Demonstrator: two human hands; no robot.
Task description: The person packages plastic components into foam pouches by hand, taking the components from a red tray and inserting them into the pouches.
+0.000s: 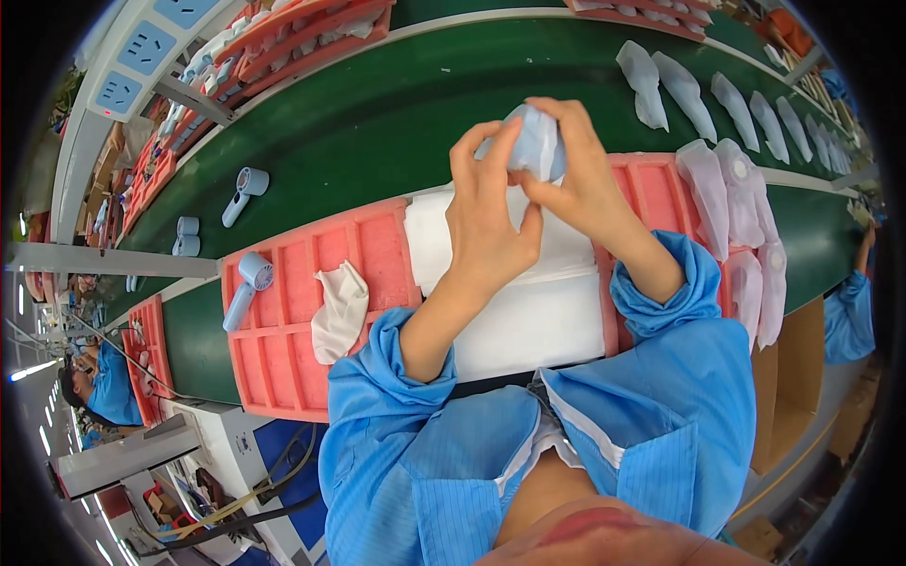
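Both my hands are up over the near edge of the green conveyor belt, closed around a light-blue handheld fan (pixel 530 140) partly covered by a thin white sleeve. My left hand (pixel 493 212) grips its left side with bent fingers. From the right, my right hand (pixel 578 174) pinches the sleeve and the fan's head. Below my hands lies a stack of flat white sleeves (pixel 530 325) across the pink tray (pixel 283 363). A bare blue fan (pixel 247 288) rests in the tray's left part, near a crumpled off-white cloth (pixel 340 309). The handle of the held fan is hidden.
More fans, one of them lying (pixel 243 193), are on the green belt (pixel 377 123) at left. Sleeved fans (pixel 731 189) lie on the tray's right end, and a row of white-sleeved fans (pixel 684 92) sits farther right. A metal post (pixel 113 259) and power sockets (pixel 142 52) stand left.
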